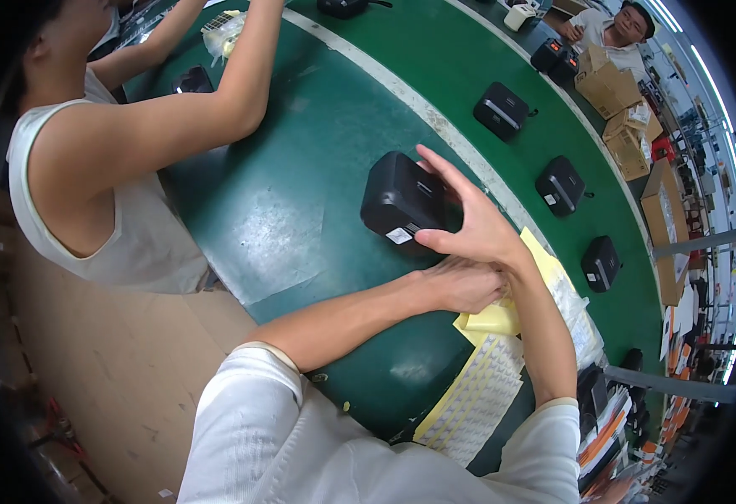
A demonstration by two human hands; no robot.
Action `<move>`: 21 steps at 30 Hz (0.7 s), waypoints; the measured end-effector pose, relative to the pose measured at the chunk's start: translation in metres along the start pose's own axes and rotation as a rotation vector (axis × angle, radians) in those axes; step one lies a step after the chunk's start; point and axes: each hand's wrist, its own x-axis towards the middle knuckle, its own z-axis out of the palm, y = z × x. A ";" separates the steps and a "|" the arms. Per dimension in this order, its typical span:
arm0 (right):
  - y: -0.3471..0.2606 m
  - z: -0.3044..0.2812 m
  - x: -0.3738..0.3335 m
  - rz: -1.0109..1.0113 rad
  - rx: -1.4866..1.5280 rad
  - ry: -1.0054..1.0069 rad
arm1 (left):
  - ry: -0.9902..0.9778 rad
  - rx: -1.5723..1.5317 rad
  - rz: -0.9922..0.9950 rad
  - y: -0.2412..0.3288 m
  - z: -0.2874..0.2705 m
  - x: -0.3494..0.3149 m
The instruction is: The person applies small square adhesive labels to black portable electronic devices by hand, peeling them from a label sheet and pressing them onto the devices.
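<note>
My right hand (pixel 477 218) has its thumb and fingers spread around one side of a black box-shaped device (pixel 397 202), which has rounded corners and a small white label near its lower edge. The device is tilted over the green bench. Crossing beneath my right wrist, my left hand (pixel 467 286) is closed with curled fingers at a yellow backing sheet (pixel 496 319); its fingertips are partly hidden, so what they hold cannot be made out. Closer to my body lies a sheet of small pale stickers (pixel 473 399), partly under the yellow one.
On the green conveyor belt (pixel 469 63), beyond a pale rail (pixel 418 105), sit several similar black devices (pixel 560 185). A co-worker's arm (pixel 175 126) reaches over the bench at left. Another person (pixel 616 34) is across the belt near open cardboard boxes (pixel 607 81). Clear plastic (pixel 582 323) lies at right.
</note>
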 end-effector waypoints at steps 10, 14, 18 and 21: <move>0.006 -0.006 0.025 -0.191 -0.467 0.232 | 0.063 0.077 0.110 0.003 -0.006 0.003; 0.019 0.008 0.056 -0.279 -1.040 0.467 | 0.033 0.013 0.050 0.002 -0.006 0.004; 0.018 0.014 0.067 -0.304 -1.235 0.490 | 0.102 -0.006 0.093 -0.002 -0.001 0.001; 0.021 0.029 0.066 -0.338 -1.312 0.485 | 0.154 0.023 0.130 -0.006 0.003 -0.004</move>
